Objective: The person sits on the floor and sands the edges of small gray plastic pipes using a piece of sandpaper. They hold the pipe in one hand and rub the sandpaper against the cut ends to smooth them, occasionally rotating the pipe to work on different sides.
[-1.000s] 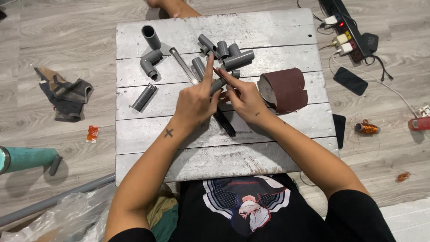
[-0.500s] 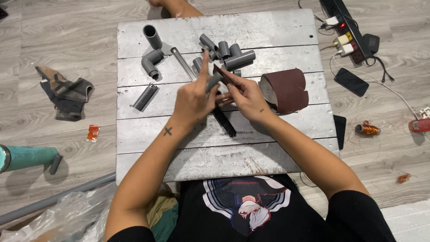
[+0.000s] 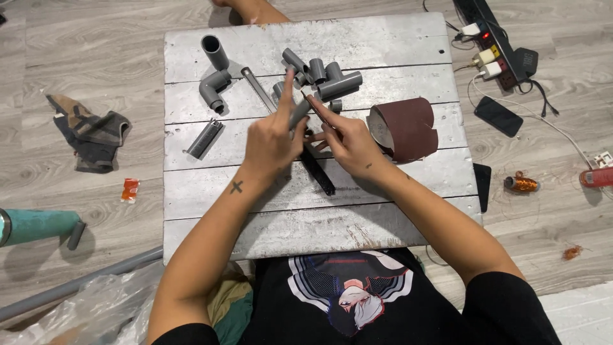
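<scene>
**Working a short grey pipe over the bench**

On the white plank bench (image 3: 211, 211), our left hand (image 3: 271, 144) grips a short grey pipe (image 3: 299, 114), tilted up and away to the right. Our right hand (image 3: 348, 140) pinches something at it, perhaps sandpaper. Next calls for steady grip.

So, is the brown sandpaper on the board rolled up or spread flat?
Rolled up. The brown sandpaper curls into a loose roll, its open end showing the paler inner side, just right of the right hand.
</scene>
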